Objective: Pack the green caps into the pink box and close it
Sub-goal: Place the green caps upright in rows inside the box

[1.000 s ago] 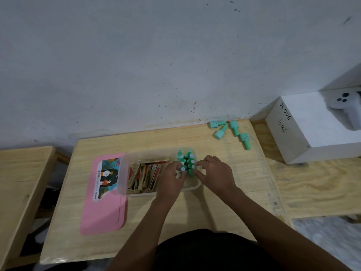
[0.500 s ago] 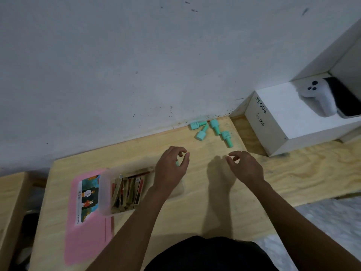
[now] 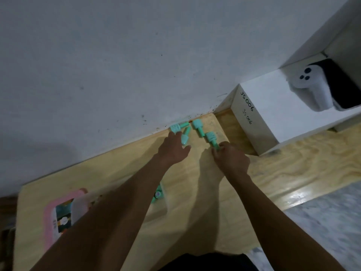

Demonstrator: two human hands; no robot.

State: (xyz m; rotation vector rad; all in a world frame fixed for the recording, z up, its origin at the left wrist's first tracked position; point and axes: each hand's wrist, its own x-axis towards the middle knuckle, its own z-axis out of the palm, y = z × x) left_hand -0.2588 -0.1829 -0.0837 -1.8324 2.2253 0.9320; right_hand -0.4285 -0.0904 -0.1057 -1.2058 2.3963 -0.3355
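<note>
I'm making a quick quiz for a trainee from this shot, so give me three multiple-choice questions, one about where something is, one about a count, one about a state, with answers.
1. Where do the loose green caps lie?
A. at the table's far edge by the wall
B. on the white box
C. on the floor

2. How many loose green caps lie there?
A. two
B. four
C. seven

3. What is the right hand doing?
A. resting flat on the table
B. pinching the stem of the nearest cap
C. gripping the pink lid

Answers:
1 A, they lie on the wooden table against the wall.
2 B, four caps show beyond the hands.
3 B, its fingers close on that cap, while the left hand reaches open toward another.
</note>
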